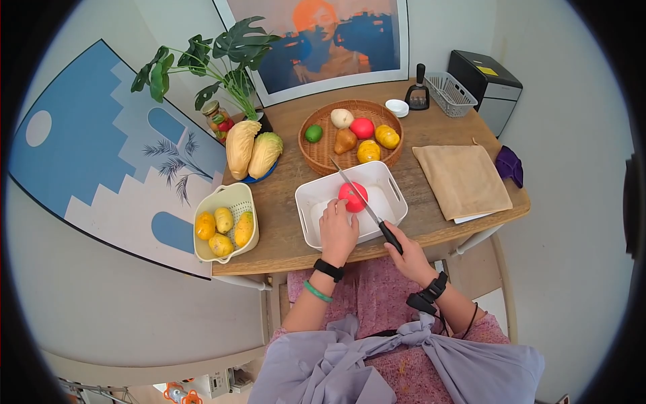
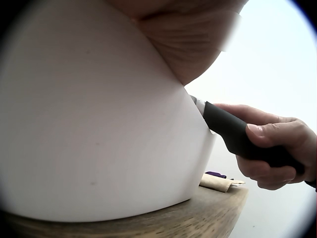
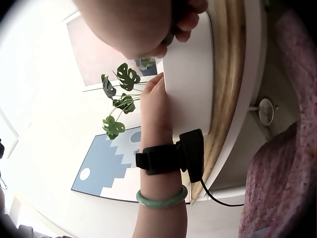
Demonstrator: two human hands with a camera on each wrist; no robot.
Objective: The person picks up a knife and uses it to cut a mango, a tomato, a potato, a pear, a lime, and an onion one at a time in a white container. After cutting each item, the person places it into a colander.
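A round red tomato point(image 1: 349, 193) is in the white rectangular basin point(image 1: 316, 232) near the table's front edge. My left hand point(image 1: 339, 231) reaches over the basin's near side and holds the tomato from its near left. In my right hand point(image 1: 408, 257) is a kitchen knife, gripped by its black handle point(image 1: 390, 237). The long blade slants up to the left across the tomato, its tip toward the wicker basket. In the left wrist view the basin's outer wall point(image 2: 99, 129) hides the tomato, and the right hand point(image 2: 277, 144) wraps the knife handle.
Behind the basin, a round wicker basket point(image 1: 311, 153) holds several fruits. To the left are a cream colander point(image 1: 253, 237) of yellow fruit and cabbages point(image 1: 252, 149) on a blue plate. A beige cloth point(image 1: 461, 178) lies right, below a grey basket point(image 1: 451, 94).
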